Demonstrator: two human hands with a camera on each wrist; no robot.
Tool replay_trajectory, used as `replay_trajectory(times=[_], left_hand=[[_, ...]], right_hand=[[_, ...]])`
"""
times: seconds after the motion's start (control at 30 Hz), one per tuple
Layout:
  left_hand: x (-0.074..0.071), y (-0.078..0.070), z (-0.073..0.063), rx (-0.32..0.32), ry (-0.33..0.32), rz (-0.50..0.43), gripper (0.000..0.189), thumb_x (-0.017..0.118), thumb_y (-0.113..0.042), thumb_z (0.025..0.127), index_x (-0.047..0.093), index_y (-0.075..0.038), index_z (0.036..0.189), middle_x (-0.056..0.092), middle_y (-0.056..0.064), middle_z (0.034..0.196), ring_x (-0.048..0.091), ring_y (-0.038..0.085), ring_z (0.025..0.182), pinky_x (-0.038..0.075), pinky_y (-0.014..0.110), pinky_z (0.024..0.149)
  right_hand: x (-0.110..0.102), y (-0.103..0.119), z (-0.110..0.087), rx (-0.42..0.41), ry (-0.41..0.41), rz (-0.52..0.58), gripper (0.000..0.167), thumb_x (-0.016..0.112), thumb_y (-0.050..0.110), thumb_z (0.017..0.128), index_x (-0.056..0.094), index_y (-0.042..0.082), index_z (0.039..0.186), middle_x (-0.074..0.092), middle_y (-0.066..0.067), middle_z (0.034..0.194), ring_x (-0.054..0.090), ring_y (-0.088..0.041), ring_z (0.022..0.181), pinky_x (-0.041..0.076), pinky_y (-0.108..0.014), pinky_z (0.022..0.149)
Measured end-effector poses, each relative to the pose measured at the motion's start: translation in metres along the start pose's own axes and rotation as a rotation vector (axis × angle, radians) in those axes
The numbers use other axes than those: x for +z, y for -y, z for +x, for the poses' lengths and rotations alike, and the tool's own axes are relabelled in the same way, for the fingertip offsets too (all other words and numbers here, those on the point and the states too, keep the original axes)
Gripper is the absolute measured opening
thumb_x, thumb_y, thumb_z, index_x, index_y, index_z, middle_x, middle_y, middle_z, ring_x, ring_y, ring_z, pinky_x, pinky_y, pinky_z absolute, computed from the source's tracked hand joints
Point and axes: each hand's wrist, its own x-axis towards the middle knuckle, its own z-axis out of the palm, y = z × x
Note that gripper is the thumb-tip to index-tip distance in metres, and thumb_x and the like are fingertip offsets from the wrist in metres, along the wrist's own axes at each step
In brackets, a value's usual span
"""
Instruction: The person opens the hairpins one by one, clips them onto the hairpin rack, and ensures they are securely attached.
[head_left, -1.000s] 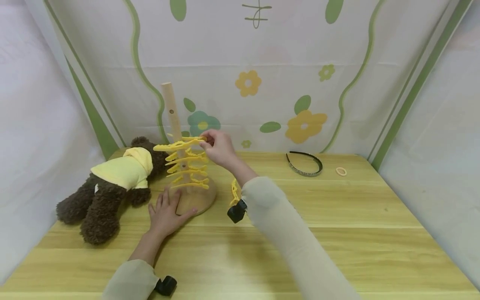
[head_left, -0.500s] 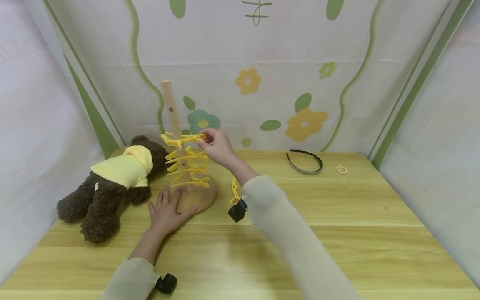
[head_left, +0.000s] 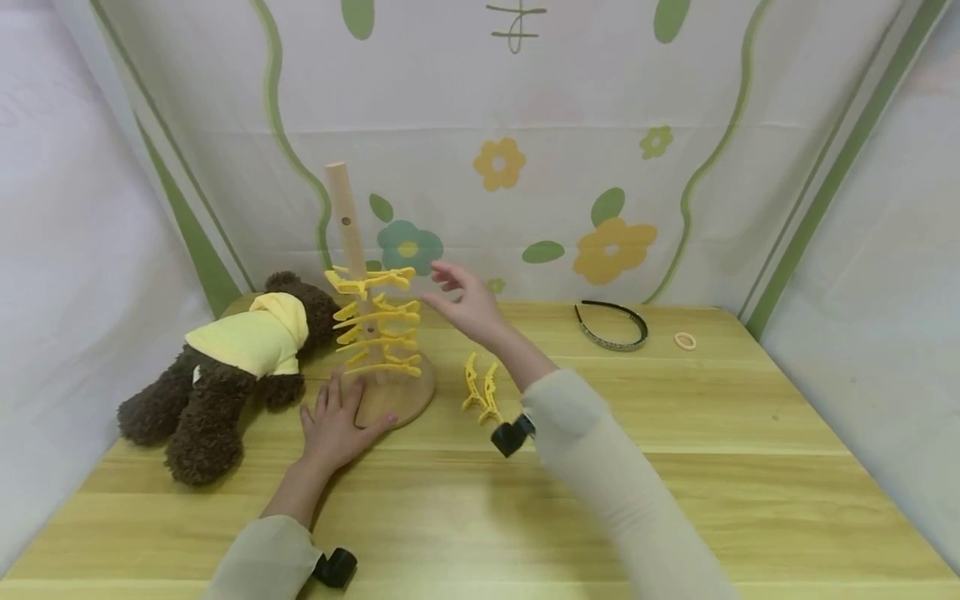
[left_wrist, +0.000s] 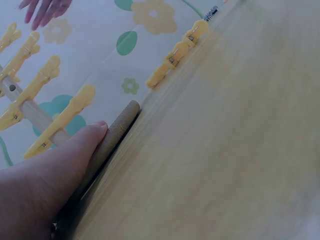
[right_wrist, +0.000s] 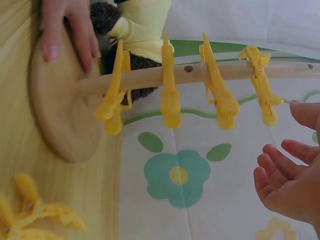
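Several yellow hair clips are clamped one above another on an upright wooden post, which rises from a round wooden base. With fingers spread, my left hand rests on the near left part of that base; its thumb lies along the rim in the left wrist view. My right hand hovers just right of the topmost clip, apart from it, holding nothing, fingers loosely bent. Two loose yellow clips lie on the table beneath my right forearm.
A brown teddy bear in a yellow hoodie lies left of the post. At the back right of the wooden table are a black headband and a small pale ring. A flower-printed cloth hangs behind.
My right hand has let go of the topmost clip, which now sits on the post, and drawn back to the right. Both loose clips have come into view. My left hand stays put.
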Motion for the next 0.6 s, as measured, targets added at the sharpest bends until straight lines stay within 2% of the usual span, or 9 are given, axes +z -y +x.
replay_trajectory(times=[0.13, 0.37, 0.53, 0.6], left_hand=[[0.001, -0.001, 0.0, -0.001, -0.003, 0.0, 0.091, 0.044, -0.068, 0.072, 0.026, -0.007, 0.136, -0.001, 0.026, 0.139, 0.004, 0.046, 0.122, -0.004, 0.066, 0.085], [0.0, -0.002, -0.002, 0.003, -0.004, -0.005, 0.089, 0.045, -0.067, 0.072, 0.027, -0.007, 0.136, 0.0, 0.026, 0.139, 0.005, 0.046, 0.122, -0.004, 0.066, 0.084], [0.0, -0.002, -0.002, 0.004, -0.01, -0.002, 0.09, 0.045, -0.067, 0.072, 0.028, -0.006, 0.135, 0.001, 0.026, 0.139, 0.005, 0.046, 0.122, -0.003, 0.066, 0.084], [0.0, -0.003, -0.001, 0.006, -0.014, -0.004, 0.09, 0.046, -0.067, 0.072, 0.029, -0.006, 0.135, 0.001, 0.026, 0.139, 0.006, 0.046, 0.122, -0.003, 0.066, 0.084]], right_hand=[[-0.013, -0.019, -0.028, 0.026, -0.013, 0.025, 0.043, 0.06, 0.017, 0.082, 0.048, 0.002, 0.12, 0.053, -0.009, 0.108, 0.049, -0.021, 0.096, 0.041, -0.029, 0.078], [-0.02, -0.053, -0.076, 0.176, -0.018, 0.022, 0.036, 0.063, 0.011, 0.079, 0.053, -0.001, 0.111, 0.055, -0.013, 0.099, 0.051, -0.023, 0.087, 0.044, -0.033, 0.072], [-0.018, -0.083, -0.099, 0.295, 0.067, -0.041, 0.033, 0.066, 0.013, 0.076, 0.056, -0.001, 0.105, 0.056, -0.006, 0.088, 0.051, -0.018, 0.079, 0.044, -0.029, 0.065], [-0.017, -0.092, -0.106, 0.306, 0.105, -0.059, 0.031, 0.066, 0.013, 0.076, 0.058, -0.002, 0.102, 0.055, -0.003, 0.083, 0.051, -0.017, 0.075, 0.044, -0.028, 0.063]])
